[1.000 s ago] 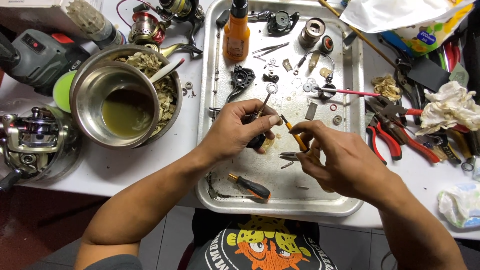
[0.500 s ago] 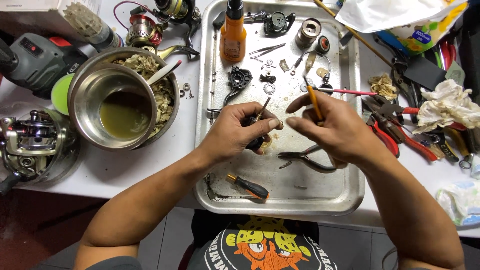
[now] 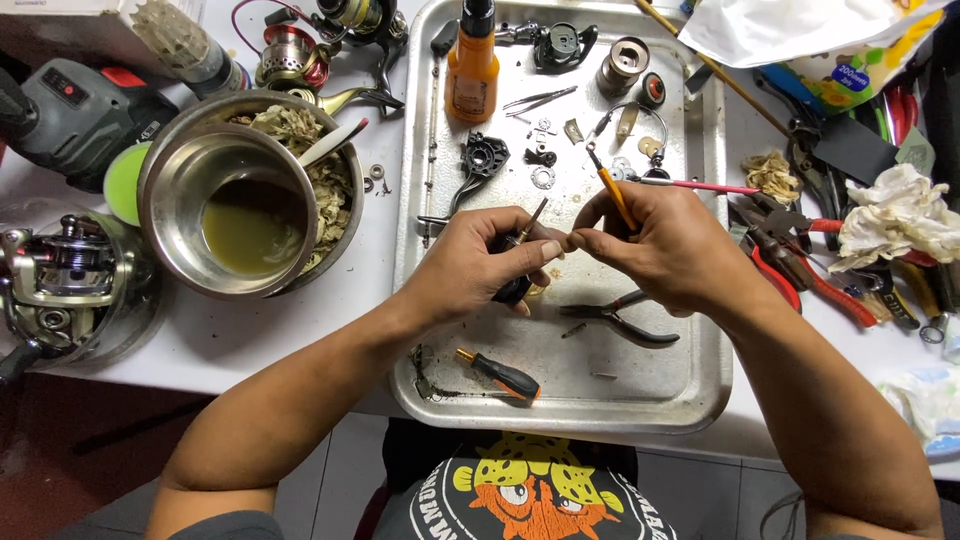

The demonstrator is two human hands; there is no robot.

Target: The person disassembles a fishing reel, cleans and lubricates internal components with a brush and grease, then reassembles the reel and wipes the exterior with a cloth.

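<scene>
Both hands (image 3: 580,250) now nearer tray's (image 3: 700,400) top, pliers (image 3: 620,320) uncovered

- An orange bottle (image 3: 472,75) with a black cap.
- A silver tray (image 3: 700,380).
- A black-and-orange screwdriver (image 3: 500,374).
- Red-handled pliers (image 3: 800,270).
- A white table (image 3: 250,330).

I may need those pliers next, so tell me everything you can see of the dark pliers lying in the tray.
The pliers are slim, needle-nosed, with dark metal jaws and dark handles showing a little red near the pivot. They lie flat on the bare metal tray, tips pointing left, handles splayed slightly toward the right. They sit just below the right hand, which does not touch them. A small screwdriver lies apart, lower left. Nothing rests on them.
</scene>
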